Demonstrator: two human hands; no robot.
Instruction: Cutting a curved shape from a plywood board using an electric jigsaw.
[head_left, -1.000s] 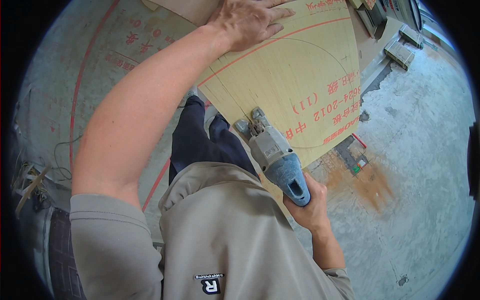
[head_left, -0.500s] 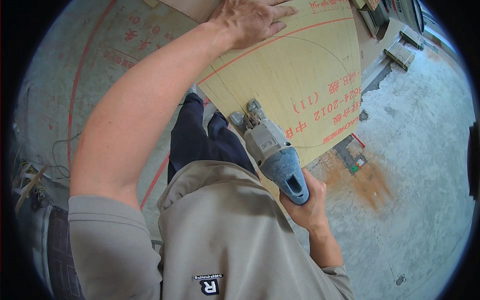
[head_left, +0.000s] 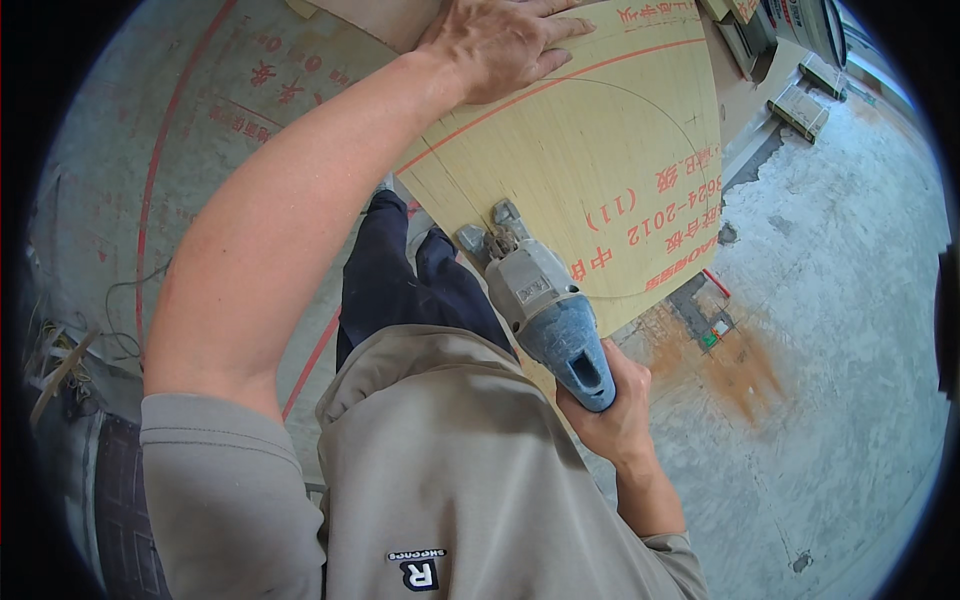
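Observation:
A yellow plywood board with red print and a thin curved pencil line lies in front of me. My left hand rests on its far part, palm down, fingers stretched out. In my right hand is the rear handle of a jigsaw with a grey metal front and a blue body. The forked shoe of the jigsaw sits on the board close to its near left edge. Its blade, where it meets the wood, cannot be made out.
Below the board is a rough concrete floor with an orange-brown stain and a small green box. Printed protective sheeting covers the floor at left. Cables and scraps lie at far left; bundled packs stand at far right.
The jigsaw has shifted very slightly to the left on the board. My left hand stays pressed on the board in nearly the same spot.

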